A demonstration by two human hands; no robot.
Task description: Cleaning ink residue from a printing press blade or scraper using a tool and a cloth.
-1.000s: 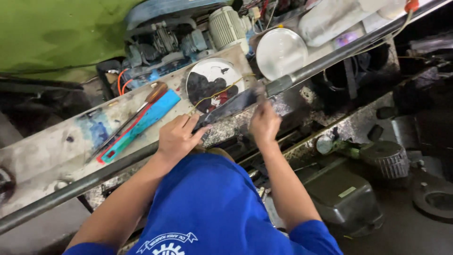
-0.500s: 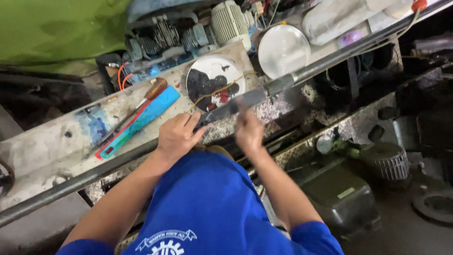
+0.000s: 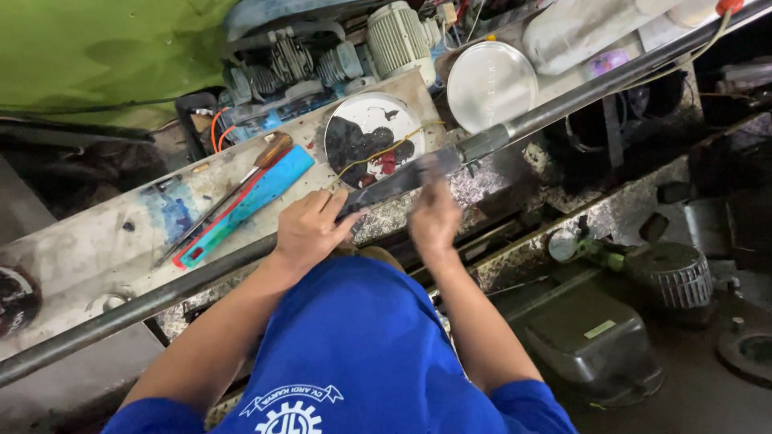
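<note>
The left hand (image 3: 310, 229) pressed down on the near end of a long dark flat metal bar (image 3: 394, 183) that lay along a grey pipe (image 3: 563, 100) running across the table (image 3: 96, 249); its grip was a flat hold on the bar, fingers curled over the edge. The right hand (image 3: 434, 217) was blurred over the bar's middle, so I could not tell whether its grip was closed on anything. The bar rested on a narrow round pipe, so it could have rolled or slipped off if the left hand eased, and fingers near its edge risked a scrape. Just beyond the bar sat a round white tin lid (image 3: 374, 138) holding dark, greasy smears and a red spot, with a yellow wire (image 3: 378, 153) across it; a plain silvery lid (image 3: 490, 84) beside it looked empty. A wooden-handled screwdriver (image 3: 233, 189) lay on a blue strip (image 3: 249, 205).
</note>
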